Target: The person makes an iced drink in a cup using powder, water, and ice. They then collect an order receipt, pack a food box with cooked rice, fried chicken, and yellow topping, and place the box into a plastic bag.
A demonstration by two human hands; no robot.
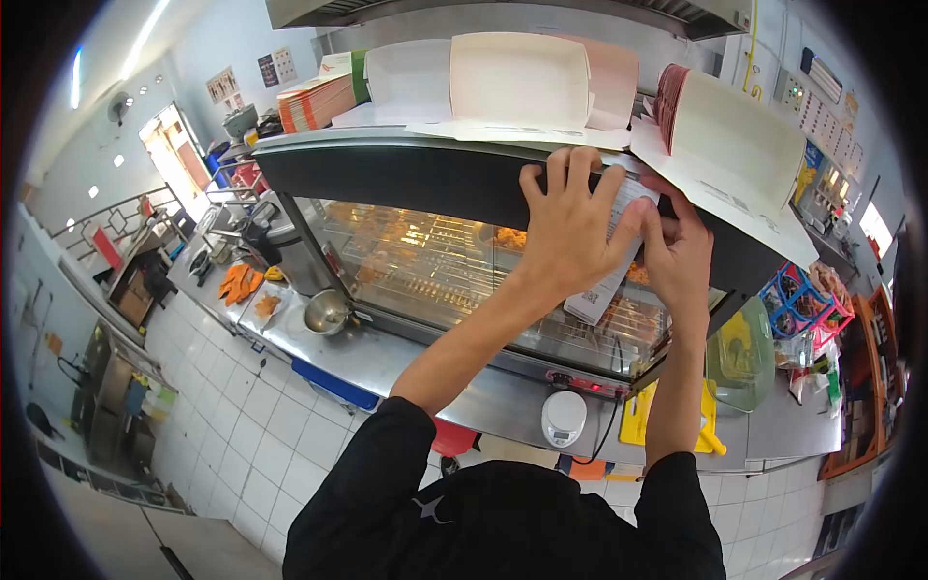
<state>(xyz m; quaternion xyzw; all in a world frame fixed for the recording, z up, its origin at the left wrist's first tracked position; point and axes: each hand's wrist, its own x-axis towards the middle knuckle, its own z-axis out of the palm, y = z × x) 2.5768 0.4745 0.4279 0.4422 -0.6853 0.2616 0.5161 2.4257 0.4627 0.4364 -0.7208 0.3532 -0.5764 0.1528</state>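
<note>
A long white printed paper piece [601,298], maybe a slip or a flat carton, hangs at a slant before the heated display cabinet [406,184]. My left hand [578,217] lies over its upper part, fingers bent over the cabinet's top edge and thumb pressed toward the paper. My right hand [681,249] grips the paper's right side, thumb in front and fingers behind. The hands almost touch, and they hide much of the upper paper. Above them, an open white carton [520,82] and another open carton [739,145] stand on the cabinet top.
Fried food [509,238] sits on wire racks behind the glass. Below are a white kitchen scale [564,419], a yellow board [638,418] and a metal bowl [327,313]. Orange gloves [240,283] lie at left. A green-tinted tub [742,353] stands right.
</note>
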